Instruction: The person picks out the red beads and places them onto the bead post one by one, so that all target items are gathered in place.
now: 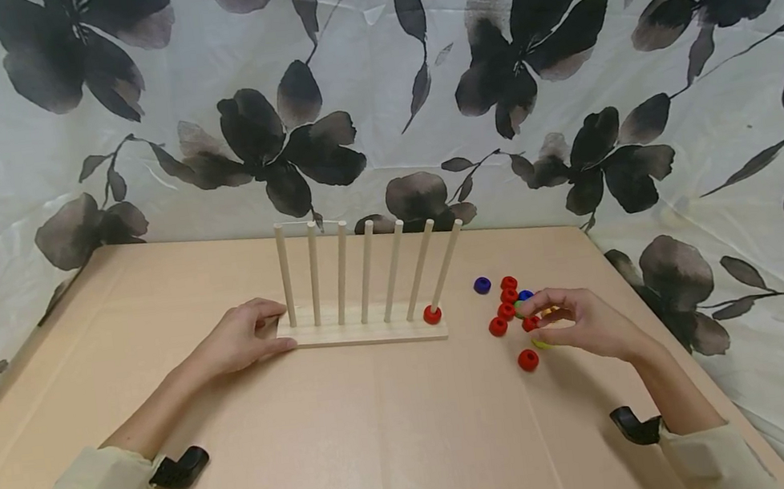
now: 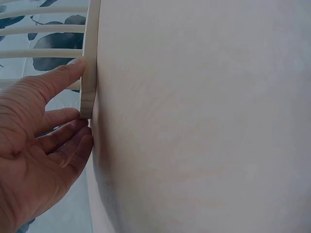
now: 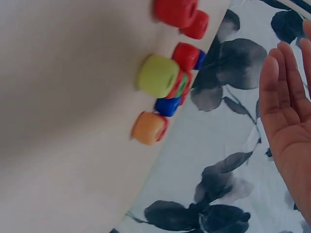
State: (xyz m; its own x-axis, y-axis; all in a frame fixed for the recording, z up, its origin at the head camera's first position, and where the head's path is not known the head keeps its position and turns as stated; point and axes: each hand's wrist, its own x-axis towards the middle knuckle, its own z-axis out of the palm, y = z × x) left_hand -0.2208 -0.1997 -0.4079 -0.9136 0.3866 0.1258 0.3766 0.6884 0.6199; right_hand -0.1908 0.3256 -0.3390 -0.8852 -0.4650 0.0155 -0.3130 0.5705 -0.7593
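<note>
A wooden peg rack (image 1: pixel 366 332) with several upright pegs stands on the table, a red bead (image 1: pixel 432 316) at the foot of its rightmost peg. My left hand (image 1: pixel 246 340) grips the left end of the rack's base, thumb at the front and fingers round the end. Over a cluster of loose beads hovers my right hand (image 1: pixel 586 323), its fingers straight in the right wrist view with nothing seen in them. A red bead (image 1: pixel 529 359) lies nearest me, a blue bead (image 1: pixel 482 286) farther back. The right wrist view also shows a yellow-green bead (image 3: pixel 156 76) and an orange bead (image 3: pixel 147 127). My right fingers hide part of the cluster.
The beads lie on a light wood-coloured table (image 1: pixel 384 431), between the rack and the table's right edge. A white cloth (image 1: pixel 394 139) with dark flowers hangs behind and beside the table. Black wrist devices sit on both sleeves.
</note>
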